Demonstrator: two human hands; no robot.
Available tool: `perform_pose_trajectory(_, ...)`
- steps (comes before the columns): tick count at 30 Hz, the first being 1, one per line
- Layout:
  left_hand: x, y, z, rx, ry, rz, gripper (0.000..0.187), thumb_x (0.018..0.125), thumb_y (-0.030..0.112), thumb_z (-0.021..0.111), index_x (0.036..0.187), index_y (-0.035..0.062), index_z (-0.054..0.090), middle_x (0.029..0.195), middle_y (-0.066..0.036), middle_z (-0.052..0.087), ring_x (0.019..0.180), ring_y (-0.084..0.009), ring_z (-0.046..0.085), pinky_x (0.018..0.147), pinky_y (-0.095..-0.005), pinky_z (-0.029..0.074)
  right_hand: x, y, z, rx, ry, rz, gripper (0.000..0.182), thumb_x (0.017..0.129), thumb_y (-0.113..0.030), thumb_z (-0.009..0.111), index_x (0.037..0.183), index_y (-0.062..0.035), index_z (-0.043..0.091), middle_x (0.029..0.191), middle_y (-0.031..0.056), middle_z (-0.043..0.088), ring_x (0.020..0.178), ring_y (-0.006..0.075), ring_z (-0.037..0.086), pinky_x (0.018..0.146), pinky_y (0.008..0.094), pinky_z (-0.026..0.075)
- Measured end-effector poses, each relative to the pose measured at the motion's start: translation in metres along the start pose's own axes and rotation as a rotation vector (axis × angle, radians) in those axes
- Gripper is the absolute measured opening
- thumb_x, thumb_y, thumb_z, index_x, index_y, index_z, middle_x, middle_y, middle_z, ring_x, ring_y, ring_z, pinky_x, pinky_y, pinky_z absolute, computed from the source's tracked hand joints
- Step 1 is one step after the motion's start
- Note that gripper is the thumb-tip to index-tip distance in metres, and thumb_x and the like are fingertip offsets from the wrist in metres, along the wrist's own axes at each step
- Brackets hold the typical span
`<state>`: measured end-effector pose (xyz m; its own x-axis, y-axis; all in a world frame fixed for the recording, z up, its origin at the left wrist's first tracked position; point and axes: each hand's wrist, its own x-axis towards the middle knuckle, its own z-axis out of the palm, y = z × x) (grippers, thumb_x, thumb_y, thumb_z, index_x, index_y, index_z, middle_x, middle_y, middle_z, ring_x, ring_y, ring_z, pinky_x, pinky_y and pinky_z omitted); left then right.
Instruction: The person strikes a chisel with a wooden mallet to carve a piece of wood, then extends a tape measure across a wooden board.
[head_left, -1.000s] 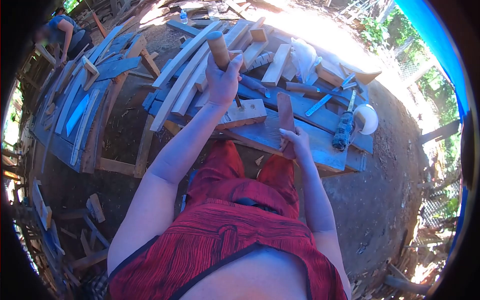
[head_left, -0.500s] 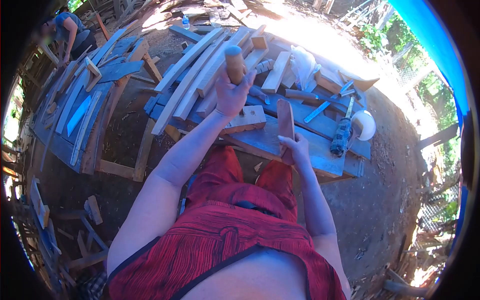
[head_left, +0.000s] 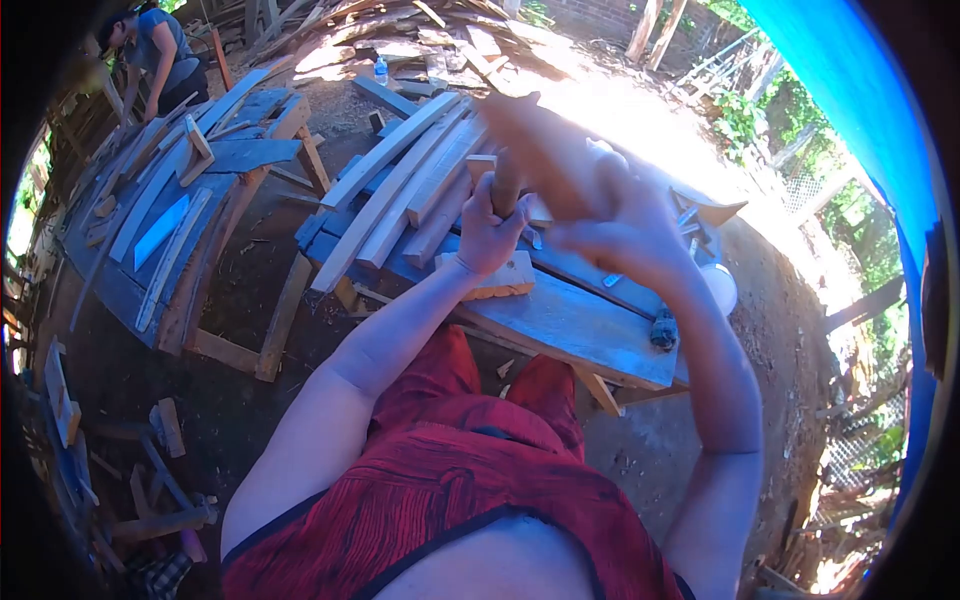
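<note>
My left hand (head_left: 490, 237) is wrapped around a thick round wooden tool handle (head_left: 507, 182), held upright above a light wooden block (head_left: 505, 278) on the workbench (head_left: 590, 320). The handle's lower end is hidden by the hand and the block's middle. My right hand (head_left: 635, 225) is raised to the right of it, smeared by motion. It grips a flat wooden bat (head_left: 550, 160), also blurred, whose far end overlaps the top of the handle in this view.
Long planks (head_left: 395, 150) lie on the bench's left. At its right end are a dark power tool (head_left: 663, 330) and a white round container (head_left: 720, 288). Another bench (head_left: 170, 300) with boards stands left; a person (head_left: 160, 60) bends behind it. A blue tarp (head_left: 850, 100) hangs right.
My right hand has swung the flat wooden bat up and leftward from the bench's front edge toward the handle. My left hand has lowered slightly and moved right with the tool handle.
</note>
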<state>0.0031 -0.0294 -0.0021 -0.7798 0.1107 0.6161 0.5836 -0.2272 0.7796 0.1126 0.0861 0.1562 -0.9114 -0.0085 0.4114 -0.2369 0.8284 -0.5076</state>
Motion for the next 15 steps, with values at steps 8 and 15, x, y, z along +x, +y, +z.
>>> perform_pose_trajectory(8, 0.000, -0.008, 0.002, 0.015, -0.017, 0.096, 0.022, 0.084, 0.009, 0.067, 0.091, 0.0048, 0.047, 0.067, -0.006, 0.057, 0.056, -0.0115, 0.060, 0.048, -0.0268, 0.047, 0.019, -0.047, -0.046, 0.431, 0.115, 0.171, 0.052, 0.062, -0.022, 0.078, 0.104, 0.0004, 0.057, 0.086, 0.0080, 0.062, 0.068, 0.0131, 0.058, 0.059, 0.0256, 0.045)
perform_pose_trajectory(15, -0.001, -0.011, 0.004, -0.074, -0.051, 0.073, 0.022, 0.083, 0.010, 0.067, 0.092, 0.0046, 0.048, 0.065, -0.007, 0.058, 0.055, -0.0141, 0.061, 0.051, -0.0280, 0.048, 0.015, -0.015, -0.023, 0.022, -0.134, 0.256, 0.057, 0.058, -0.026, 0.082, 0.101, 0.0018, 0.059, 0.088, 0.0106, 0.063, 0.081, 0.0208, 0.061, 0.073, 0.0334, 0.047)
